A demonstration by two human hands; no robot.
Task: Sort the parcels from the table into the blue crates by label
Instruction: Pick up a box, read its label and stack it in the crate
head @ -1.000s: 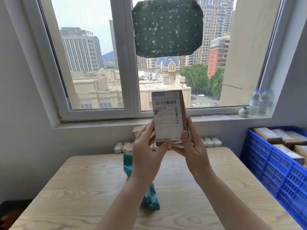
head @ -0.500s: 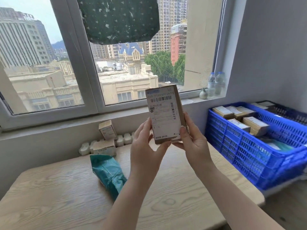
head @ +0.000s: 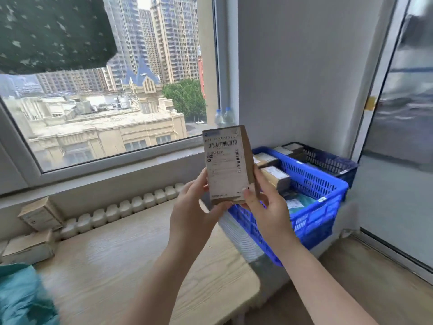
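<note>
Both hands, left hand [head: 194, 207] and right hand [head: 264, 207], grip labelled box [head: 226, 165]; blue crate [head: 311, 207] part-filled; boxes [head: 35, 231] and teal bag [head: 21, 296] left on table [head: 131, 259].

Table [head: 131, 261]: light wood grain, in front of me, runs up to the wall below the window.
Far left edge: 2 cardboard boxes [head: 29, 248], one stacked on the other, top one [head: 41, 216] tilted.
Near left corner: teal plastic mailer bag [head: 23, 299], crumpled, partly out of frame.
Floor [head: 375, 285]: wood, to my right past table end; blue crate [head: 311, 207] sits there, base hidden, can't tell what's under it.
</note>
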